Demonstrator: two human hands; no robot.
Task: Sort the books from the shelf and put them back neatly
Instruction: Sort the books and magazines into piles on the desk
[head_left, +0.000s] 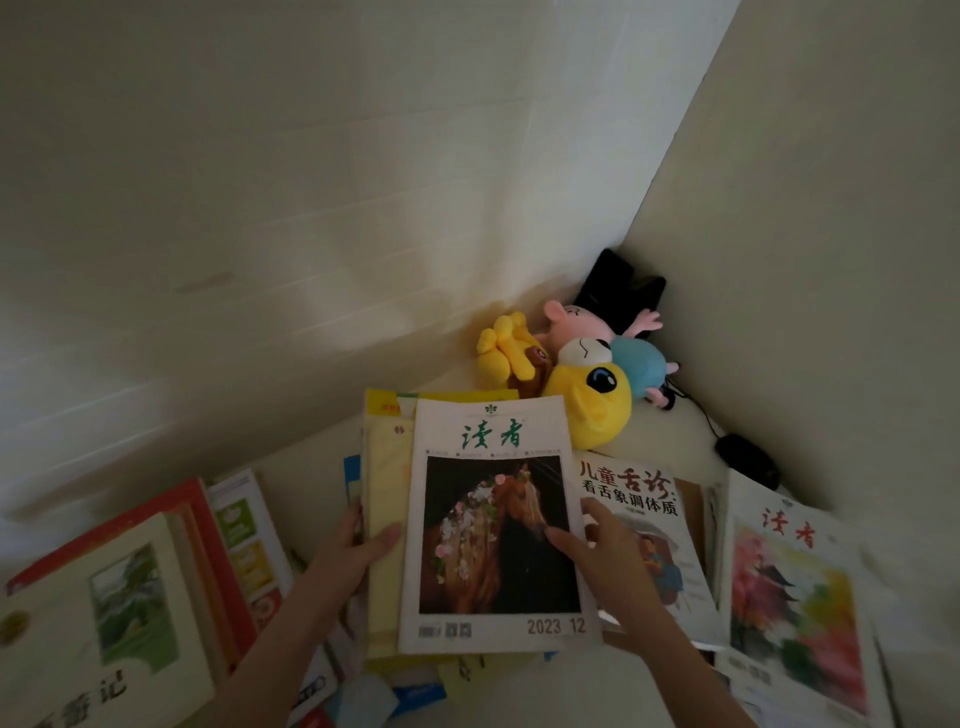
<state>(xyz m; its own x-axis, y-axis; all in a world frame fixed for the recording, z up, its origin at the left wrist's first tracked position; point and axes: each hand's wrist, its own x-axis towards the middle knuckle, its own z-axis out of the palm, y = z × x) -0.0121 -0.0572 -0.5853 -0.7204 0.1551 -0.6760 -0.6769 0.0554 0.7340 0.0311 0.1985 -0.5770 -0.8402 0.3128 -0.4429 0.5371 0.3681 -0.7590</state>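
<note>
A magazine with a horse cover (496, 525), marked 2023 12, tops a middle pile over a pale yellow book (384, 519). My left hand (358, 545) grips the pile's left edge, thumb on top. My right hand (597, 551) holds the magazine's right edge, thumb on the cover. To the right lie a book with a red and black title (644, 525) and a magazine with a painted cover (800, 603). On the left sits a stack topped by a cream book (104, 613) with a red-edged book (171, 504) beneath.
Several plush toys (582, 364) fill the back corner where two white walls meet. A black mouse (748, 460) with its cable lies by the right wall, and a black object (618, 291) leans behind the toys. Loose books and papers (363, 696) lie at the front.
</note>
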